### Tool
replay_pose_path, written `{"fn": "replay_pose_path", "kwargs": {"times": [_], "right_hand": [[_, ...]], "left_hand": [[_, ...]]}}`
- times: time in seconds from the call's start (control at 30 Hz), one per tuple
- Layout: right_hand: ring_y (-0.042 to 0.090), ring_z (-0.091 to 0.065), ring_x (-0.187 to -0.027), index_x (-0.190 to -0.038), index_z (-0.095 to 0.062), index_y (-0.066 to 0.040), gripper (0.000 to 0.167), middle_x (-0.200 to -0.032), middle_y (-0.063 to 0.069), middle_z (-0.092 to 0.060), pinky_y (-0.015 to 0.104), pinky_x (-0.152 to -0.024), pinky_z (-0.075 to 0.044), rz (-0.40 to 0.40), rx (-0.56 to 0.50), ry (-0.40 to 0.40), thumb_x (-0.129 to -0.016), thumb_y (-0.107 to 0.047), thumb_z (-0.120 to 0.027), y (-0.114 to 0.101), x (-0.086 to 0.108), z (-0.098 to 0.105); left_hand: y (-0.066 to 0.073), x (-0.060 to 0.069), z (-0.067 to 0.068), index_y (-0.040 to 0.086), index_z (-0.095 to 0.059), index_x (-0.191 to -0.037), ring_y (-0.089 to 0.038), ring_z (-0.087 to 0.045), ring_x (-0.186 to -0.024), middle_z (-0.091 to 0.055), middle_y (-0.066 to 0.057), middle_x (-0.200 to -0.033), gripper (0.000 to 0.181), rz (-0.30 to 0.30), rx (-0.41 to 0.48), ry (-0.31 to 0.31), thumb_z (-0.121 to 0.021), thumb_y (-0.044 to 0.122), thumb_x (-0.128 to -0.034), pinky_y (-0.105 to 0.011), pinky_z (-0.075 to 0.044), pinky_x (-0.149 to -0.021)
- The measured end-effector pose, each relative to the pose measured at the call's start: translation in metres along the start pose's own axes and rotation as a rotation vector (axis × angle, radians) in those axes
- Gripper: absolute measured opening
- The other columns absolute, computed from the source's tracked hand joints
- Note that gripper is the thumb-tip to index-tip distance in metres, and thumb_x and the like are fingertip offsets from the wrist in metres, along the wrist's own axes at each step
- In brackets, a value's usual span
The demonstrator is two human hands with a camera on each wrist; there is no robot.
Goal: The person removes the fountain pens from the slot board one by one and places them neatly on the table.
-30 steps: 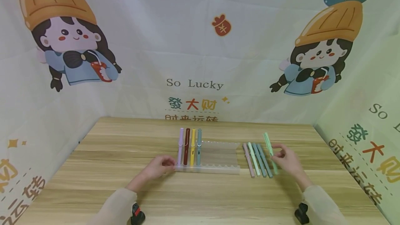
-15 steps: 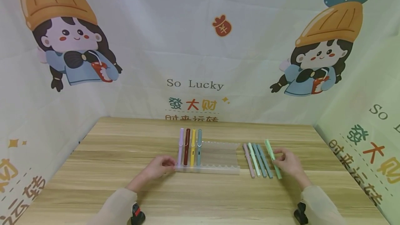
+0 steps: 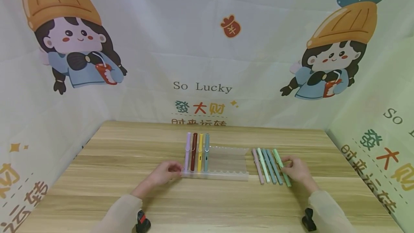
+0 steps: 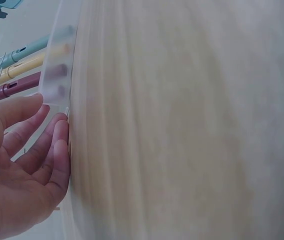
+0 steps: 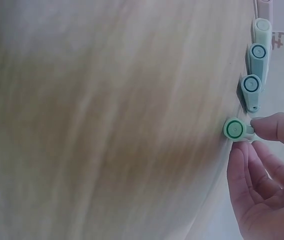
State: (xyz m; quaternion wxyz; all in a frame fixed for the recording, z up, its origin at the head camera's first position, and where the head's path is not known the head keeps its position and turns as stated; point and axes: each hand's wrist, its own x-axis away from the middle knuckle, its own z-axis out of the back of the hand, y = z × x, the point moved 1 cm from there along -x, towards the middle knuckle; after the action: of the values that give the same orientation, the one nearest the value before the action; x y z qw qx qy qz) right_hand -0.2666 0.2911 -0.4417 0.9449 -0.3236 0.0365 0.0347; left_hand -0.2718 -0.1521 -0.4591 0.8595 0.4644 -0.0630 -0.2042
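A clear plastic pen rack (image 3: 226, 176) lies on the wooden table with a lilac pen (image 3: 187, 154), a dark red pen (image 3: 193, 154), a yellow pen (image 3: 200, 154) and a blue-grey pen (image 3: 206, 154) in its left slots. My left hand (image 3: 166, 172) pinches the rack's front left corner; the left wrist view has the thumb on top of that corner. On the right, my right hand (image 3: 297, 170) pinches a green pen (image 3: 280, 164) between thumb and fingers. That pen's round end (image 5: 235, 129) sits at the table surface in the right wrist view.
Left of the green pen lie several loose pens side by side: a dusty pink pen (image 3: 257, 168), a pale mint pen (image 3: 263, 166) and blue-grey ones (image 3: 270, 168). A printed cloth (image 3: 207, 60) hangs behind the wooden table (image 3: 207, 204) and along its sides.
My right hand has lowered the green pen towards me and brought it down beside the loose pens, its upper end shifting slightly left. The left hand and rack stay put.
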Motion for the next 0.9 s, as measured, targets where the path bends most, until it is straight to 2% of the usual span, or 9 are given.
{"fn": "replay_pose_path", "kwargs": {"times": [0.27, 0.53, 0.9], "right_hand": [[0.015, -0.046, -0.052, -0.101, -0.055, 0.007, 0.029, -0.063, 0.003, -0.052, 0.029, -0.047, -0.038, -0.016, 0.022, -0.017, -0.076, -0.006, -0.061, -0.0013, -0.0002, -0.0008], [0.018, -0.052, -0.061, -0.099, -0.056, 0.008, 0.030, -0.072, 0.006, -0.057, 0.033, -0.053, -0.042, -0.013, 0.041, -0.025, -0.075, -0.010, -0.062, -0.0035, -0.0039, 0.0006], [0.024, -0.055, -0.069, -0.101, -0.055, 0.009, 0.031, -0.078, 0.012, -0.059, 0.036, -0.057, -0.045, -0.019, 0.005, -0.030, -0.076, -0.008, -0.062, -0.0047, -0.0038, -0.0011]], "left_hand": [[0.0010, 0.0003, 0.0006, -0.003, -0.059, -0.094, -0.019, -0.053, -0.075, -0.058, -0.005, -0.083, 0.017, 0.004, 0.019, 0.002, -0.061, 0.005, -0.0791, -0.030, -0.046, -0.062], [0.0006, 0.0002, 0.0006, -0.004, -0.059, -0.094, -0.020, -0.053, -0.074, -0.058, -0.005, -0.083, 0.017, 0.011, 0.027, -0.002, -0.060, 0.004, -0.0793, -0.032, -0.046, -0.061], [0.0008, 0.0003, 0.0005, -0.004, -0.059, -0.094, -0.020, -0.053, -0.075, -0.058, -0.006, -0.083, 0.017, 0.008, 0.024, -0.003, -0.061, 0.004, -0.0790, -0.031, -0.047, -0.062]]}}
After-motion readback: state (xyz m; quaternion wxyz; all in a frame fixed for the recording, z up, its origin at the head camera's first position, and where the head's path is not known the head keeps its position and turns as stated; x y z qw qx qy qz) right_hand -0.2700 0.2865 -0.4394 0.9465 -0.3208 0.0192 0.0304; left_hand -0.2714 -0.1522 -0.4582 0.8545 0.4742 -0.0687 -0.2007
